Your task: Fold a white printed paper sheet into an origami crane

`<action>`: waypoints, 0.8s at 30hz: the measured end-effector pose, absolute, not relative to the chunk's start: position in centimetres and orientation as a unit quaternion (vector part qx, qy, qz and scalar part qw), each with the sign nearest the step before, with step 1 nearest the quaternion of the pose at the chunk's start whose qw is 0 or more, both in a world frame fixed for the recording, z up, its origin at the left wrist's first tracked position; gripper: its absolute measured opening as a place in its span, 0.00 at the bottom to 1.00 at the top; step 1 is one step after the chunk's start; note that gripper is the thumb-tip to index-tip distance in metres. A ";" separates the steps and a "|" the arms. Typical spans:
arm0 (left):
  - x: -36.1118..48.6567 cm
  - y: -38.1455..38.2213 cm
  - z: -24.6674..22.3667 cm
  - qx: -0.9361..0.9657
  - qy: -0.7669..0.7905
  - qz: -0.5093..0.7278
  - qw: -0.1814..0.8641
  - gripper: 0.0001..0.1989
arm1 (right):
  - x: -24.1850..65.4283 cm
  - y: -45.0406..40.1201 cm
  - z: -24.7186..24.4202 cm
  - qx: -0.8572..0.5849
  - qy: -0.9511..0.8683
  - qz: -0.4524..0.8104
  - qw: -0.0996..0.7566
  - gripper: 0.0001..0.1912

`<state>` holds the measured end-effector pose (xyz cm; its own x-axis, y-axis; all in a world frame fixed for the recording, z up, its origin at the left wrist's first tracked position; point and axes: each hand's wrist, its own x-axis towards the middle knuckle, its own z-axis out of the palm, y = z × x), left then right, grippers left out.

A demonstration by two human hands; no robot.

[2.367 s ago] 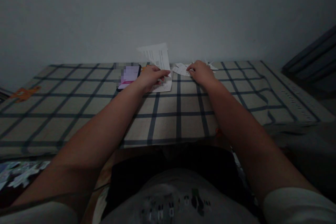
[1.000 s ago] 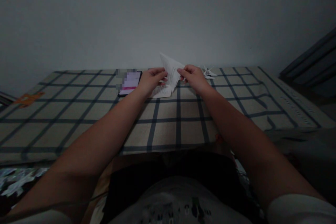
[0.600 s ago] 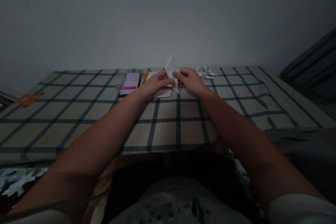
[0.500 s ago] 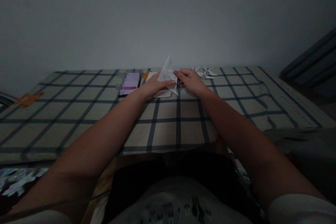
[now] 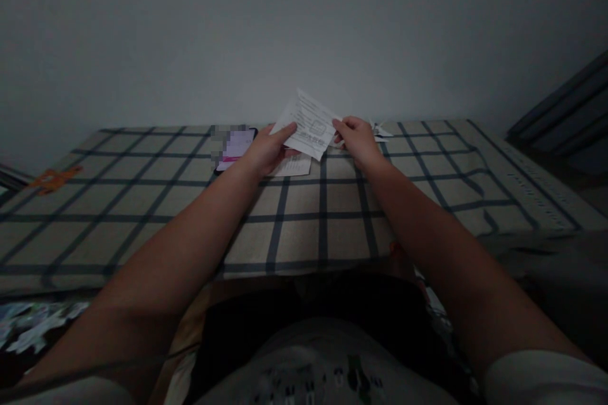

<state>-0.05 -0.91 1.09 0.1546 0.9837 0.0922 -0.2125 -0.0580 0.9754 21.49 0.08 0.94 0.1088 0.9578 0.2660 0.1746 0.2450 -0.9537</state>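
Between my two hands, above the table, is a printed sheet of paper [image 5: 311,126], tilted with one corner pointing up. My left hand [image 5: 266,150] grips its left side, thumb on top and fingers underneath. At the right corner, my right hand [image 5: 356,136] pinches the paper between thumb and fingers. Below the sheet lies a stack of printed paper [image 5: 295,166], partly covered by the left hand. Folded white paper pieces [image 5: 381,131] with pointed tips sit just beyond the right hand, partly hidden by it.
A phone [image 5: 237,144] with a lit screen lies left of the paper stack. The table wears a checked cloth [image 5: 304,221] and stands against a grey wall [image 5: 304,31]. An orange patch [image 5: 54,178] shows at the cloth's left edge.
The paper, earlier standing as a narrow folded shape, is now opened out flatter with its printed face toward me. My right hand has moved slightly right, my left slightly left.
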 end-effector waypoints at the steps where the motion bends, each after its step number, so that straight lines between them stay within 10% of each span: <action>1: -0.1 -1.0 1.1 0.501 0.379 0.525 0.575 0.14 | 21.5 0.2 0.8 -0.501 -0.568 0.351 0.550 0.07; 14: 0.2 -0.7 1.3 0.451 0.364 0.581 0.571 0.18 | 21.9 -0.4 -0.2 -0.390 -0.817 0.087 0.416 0.29; 24: 0.5 -1.0 1.1 0.464 0.311 0.531 0.638 0.28 | 22.1 0.5 -0.5 -0.355 -0.823 0.034 0.442 0.08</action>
